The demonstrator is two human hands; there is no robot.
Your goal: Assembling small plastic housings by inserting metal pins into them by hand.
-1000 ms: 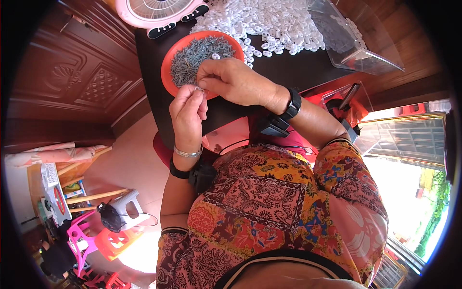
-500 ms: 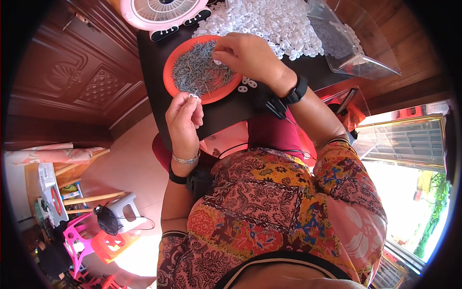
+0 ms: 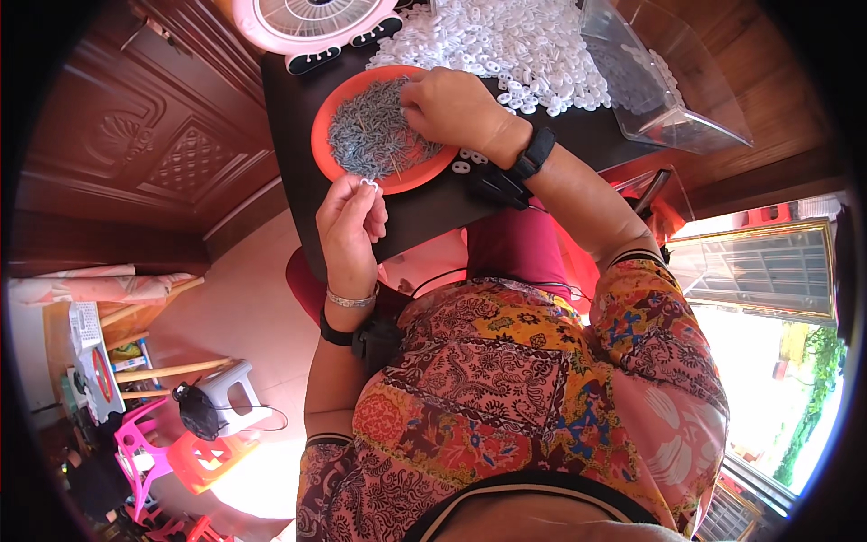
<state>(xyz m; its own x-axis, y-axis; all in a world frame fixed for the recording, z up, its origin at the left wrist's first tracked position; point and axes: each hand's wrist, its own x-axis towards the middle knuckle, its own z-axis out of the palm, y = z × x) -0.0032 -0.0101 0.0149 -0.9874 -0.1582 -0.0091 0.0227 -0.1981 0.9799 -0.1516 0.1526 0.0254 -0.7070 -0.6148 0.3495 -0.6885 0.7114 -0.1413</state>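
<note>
An orange-red round plate on the dark table holds a heap of small grey screw-like pieces. By its near rim, my left hand pinches a small white plastic piece between thumb and forefinger. My right hand reaches over the plate's right side, fingers bent down and together at the grey pieces. What those fingers hold, if anything, is hidden beneath the hand. A few white two-holed oval pieces lie on the table just right of the plate.
Behind the plate spreads a large pile of white oval pieces, bordered on the right by a clear plastic box. A pink fan stands at the back left of the dark table. Stools are on the floor, lower left.
My right hand has dipped slightly toward the grey pieces and turned; a white bit visible under its fingertips earlier is out of sight. My left hand keeps its pinch.
</note>
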